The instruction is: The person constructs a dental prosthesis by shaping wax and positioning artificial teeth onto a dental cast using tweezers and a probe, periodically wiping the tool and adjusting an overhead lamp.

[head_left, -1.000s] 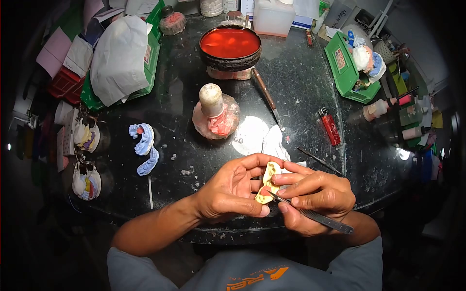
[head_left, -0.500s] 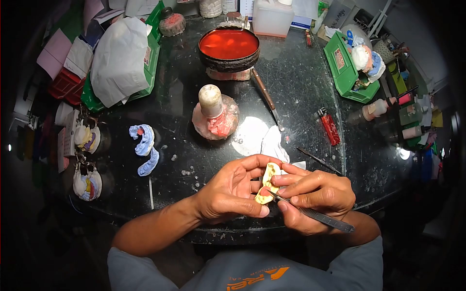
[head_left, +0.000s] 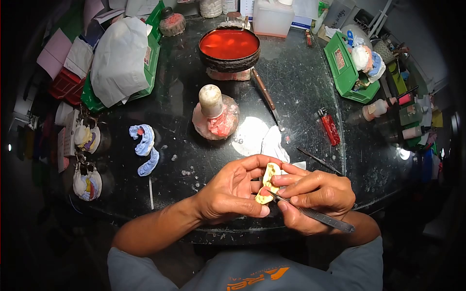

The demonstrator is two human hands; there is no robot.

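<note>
My left hand (head_left: 238, 189) grips a small yellow dental cast (head_left: 270, 175) between thumb and fingers, near the table's front edge. A pinkish-red patch, looking like wax, lies on the lower part of the cast. In my right hand (head_left: 318, 199) is a dark-handled carving knife (head_left: 323, 218), held like a pen. Its thin tip touches or nearly touches the red patch. Fingers of my right hand also rest against the cast's right side. White cloth or paper (head_left: 274, 145) lies just beyond my hands.
A glass spirit lamp (head_left: 216, 116) with a pale cap stands ahead, before a pan of red liquid (head_left: 230, 44). A red lighter (head_left: 330, 127) and a thin tool (head_left: 319, 161) lie right. Blue dental casts (head_left: 142, 140) sit left. Green bins (head_left: 340, 63) flank the table.
</note>
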